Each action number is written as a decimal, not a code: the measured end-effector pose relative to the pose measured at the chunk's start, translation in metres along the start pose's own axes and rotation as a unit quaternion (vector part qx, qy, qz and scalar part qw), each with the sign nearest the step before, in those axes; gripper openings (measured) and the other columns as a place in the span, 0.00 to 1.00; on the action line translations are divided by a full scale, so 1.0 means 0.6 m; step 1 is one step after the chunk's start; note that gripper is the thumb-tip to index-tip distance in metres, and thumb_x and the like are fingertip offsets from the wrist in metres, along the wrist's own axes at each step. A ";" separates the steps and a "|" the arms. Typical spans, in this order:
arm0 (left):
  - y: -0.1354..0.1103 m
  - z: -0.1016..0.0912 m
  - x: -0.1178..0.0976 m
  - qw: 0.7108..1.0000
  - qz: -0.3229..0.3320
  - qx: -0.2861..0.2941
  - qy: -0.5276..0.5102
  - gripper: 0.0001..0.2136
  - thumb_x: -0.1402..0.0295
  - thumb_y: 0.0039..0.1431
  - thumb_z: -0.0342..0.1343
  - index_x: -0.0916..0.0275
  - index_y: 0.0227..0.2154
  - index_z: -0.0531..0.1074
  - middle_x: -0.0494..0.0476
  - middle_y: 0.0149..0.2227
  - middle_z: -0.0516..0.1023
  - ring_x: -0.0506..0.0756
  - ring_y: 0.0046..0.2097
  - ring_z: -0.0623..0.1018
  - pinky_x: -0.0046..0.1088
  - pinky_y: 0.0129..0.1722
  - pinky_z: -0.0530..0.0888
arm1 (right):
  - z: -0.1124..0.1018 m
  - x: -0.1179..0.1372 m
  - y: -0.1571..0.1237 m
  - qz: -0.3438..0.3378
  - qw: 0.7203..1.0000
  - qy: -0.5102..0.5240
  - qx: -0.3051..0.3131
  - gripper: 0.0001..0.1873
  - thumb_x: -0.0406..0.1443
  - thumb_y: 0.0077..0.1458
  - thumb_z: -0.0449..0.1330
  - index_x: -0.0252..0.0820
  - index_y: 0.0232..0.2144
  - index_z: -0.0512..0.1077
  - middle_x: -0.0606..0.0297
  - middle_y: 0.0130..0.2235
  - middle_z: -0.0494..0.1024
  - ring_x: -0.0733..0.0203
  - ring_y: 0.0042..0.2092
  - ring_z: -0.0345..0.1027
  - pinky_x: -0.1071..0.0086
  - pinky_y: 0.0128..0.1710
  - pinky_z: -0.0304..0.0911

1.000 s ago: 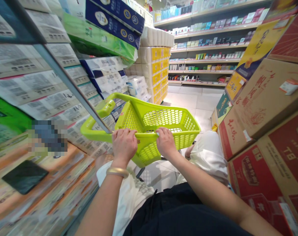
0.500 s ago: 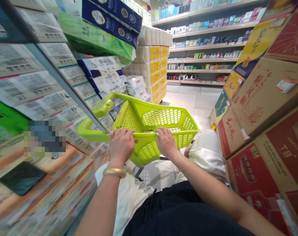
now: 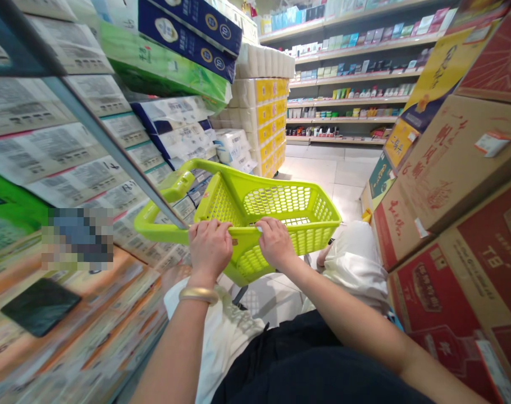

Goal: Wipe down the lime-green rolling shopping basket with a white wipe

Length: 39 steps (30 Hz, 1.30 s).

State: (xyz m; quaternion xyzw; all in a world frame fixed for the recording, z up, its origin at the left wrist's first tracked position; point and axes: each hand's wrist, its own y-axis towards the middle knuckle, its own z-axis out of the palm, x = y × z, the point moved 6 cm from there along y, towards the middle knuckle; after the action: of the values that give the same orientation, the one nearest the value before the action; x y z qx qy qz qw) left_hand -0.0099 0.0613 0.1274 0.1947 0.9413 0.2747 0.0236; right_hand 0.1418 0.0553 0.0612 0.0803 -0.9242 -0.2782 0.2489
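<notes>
Between stacked packs [image 3: 53, 151] and big cartons [image 3: 453, 168], the green cart [image 3: 246, 241] stands before the person's knees, its near rim under both hands. Fingers of the left hand [image 3: 210, 247] are curled over that rim and clamped on it; those of the right hand [image 3: 275, 242] close on the same rim farther along – a white speck at their tips is too small to make out. So the hold looks made, on both sides. Inside the cart, only mesh walls and base show, so I judge nothing has been put in yet. A pole [image 3: 121, 155] slants down near the left hand – touching or not, I cannot tell. Goods on the shelves [image 3: 352, 100] lie well apart from both hands; how much is left cannot be judged.
</notes>
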 end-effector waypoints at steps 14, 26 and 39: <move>0.001 0.003 -0.023 1.000 0.000 0.000 0.017 0.14 0.69 0.63 0.46 0.59 0.40 0.77 0.60 0.37 0.78 0.64 0.45 0.72 0.45 0.51 0.61 | -0.017 -0.035 -0.007 0.063 0.997 -0.005 -0.049 0.17 0.26 0.53 0.53 0.40 0.43 0.73 0.54 0.49 0.75 0.52 0.53 0.64 0.60 0.56 0.55; 0.004 0.007 -0.025 1.000 0.005 -0.008 0.000 0.13 0.70 0.63 0.46 0.59 0.40 0.77 0.59 0.37 0.79 0.63 0.45 0.72 0.45 0.52 0.61 | -0.044 -0.103 -0.026 0.074 0.994 -0.035 -0.070 0.16 0.26 0.53 0.53 0.41 0.43 0.74 0.55 0.48 0.77 0.51 0.51 0.66 0.60 0.54 0.55; 0.018 0.015 -0.024 1.000 0.011 0.004 -0.014 0.14 0.69 0.63 0.46 0.59 0.40 0.78 0.60 0.38 0.79 0.63 0.45 0.73 0.45 0.52 0.62 | -0.029 -0.074 -0.017 0.050 0.996 -0.033 -0.070 0.17 0.26 0.54 0.53 0.43 0.43 0.73 0.57 0.49 0.76 0.53 0.53 0.65 0.61 0.56 0.52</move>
State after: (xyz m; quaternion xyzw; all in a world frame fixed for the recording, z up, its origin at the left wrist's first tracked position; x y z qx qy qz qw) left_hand 0.0089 0.0690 0.1245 0.2088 0.9398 0.2686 0.0325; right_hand 0.1894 0.0512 0.0498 0.0070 -0.9132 -0.3314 0.2370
